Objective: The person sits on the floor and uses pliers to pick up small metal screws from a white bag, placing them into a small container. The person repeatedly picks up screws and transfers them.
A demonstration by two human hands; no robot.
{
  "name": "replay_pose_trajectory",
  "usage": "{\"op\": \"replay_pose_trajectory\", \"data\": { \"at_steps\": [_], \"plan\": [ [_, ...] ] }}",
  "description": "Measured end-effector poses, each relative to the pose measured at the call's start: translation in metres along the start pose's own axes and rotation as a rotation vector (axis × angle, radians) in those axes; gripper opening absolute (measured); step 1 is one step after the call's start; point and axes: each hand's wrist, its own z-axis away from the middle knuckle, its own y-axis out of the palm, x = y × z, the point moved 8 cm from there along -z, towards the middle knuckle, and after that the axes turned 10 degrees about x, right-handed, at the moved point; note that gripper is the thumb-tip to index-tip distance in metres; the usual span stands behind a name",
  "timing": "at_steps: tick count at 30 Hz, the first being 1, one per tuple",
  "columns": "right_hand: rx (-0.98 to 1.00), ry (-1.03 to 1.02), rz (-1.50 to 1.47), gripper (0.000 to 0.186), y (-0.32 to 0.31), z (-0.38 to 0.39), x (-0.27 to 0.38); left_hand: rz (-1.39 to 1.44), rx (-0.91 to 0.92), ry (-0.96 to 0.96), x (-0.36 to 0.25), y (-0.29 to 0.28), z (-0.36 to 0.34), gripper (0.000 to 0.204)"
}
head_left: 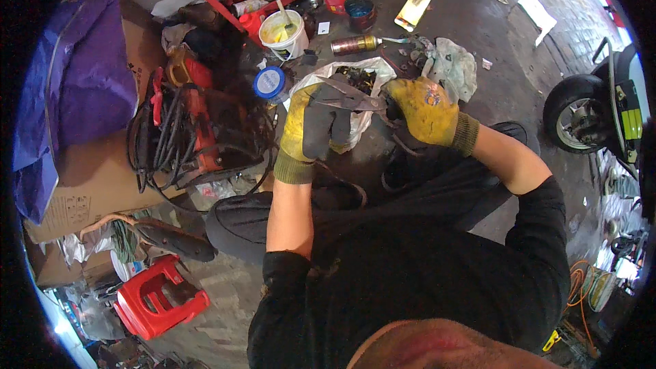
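Observation:
Both my hands wear yellow work gloves with grey palms and meet in front of me. My left hand (307,126) is closed around a flat, dark metal tool (350,98) that looks like shears. The tool points right, toward my right hand. My right hand (427,111) pinches at its tip; what those fingers hold is hidden. Just beyond the hands lies an open white bag (379,65) with small dark bits inside. A dark, strap-like strip (352,188) curves below my left hand, over my legs.
Beyond the bag lies a spray can (355,44). A blue-lidded jar (269,83) and a white bucket (285,34) with a brush stand left of it. Crumpled plastic (453,68) lies to the right. Coiled black cable (167,140) and a red stool (160,297) are at left; a wheel (579,115) at right.

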Motion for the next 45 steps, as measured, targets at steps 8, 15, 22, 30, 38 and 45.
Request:
{"op": "replay_pose_trajectory", "data": {
  "at_steps": [8,15,22,30,38,45],
  "plan": [
    [-0.115,-0.123,-0.155,0.032,0.022,0.004,-0.012,-0.22,0.052,-0.027,0.003,-0.006,-0.006,0.029],
    [-0.081,0.089,-0.425,0.029,0.011,0.012,-0.005,-0.262,-0.262,0.141,0.023,-0.035,-0.014,0.034],
    [-0.285,-0.117,-0.274,0.038,0.03,0.019,-0.012,-1.276,-0.39,0.505,-0.029,0.026,0.009,0.046],
    [0.042,-0.101,-0.106,0.05,0.028,0.015,-0.004,-1.449,-0.352,0.469,-0.014,0.01,0.013,0.038],
    [0.025,-0.028,-0.01,0.046,0.044,0.003,-0.034,-1.565,-0.202,0.344,0.001,0.023,0.003,0.042],
    [-0.152,-0.066,0.393,0.033,0.046,0.01,-0.022,-1.647,-0.172,0.348,-0.001,0.026,0.007,0.027]
  ]
}}
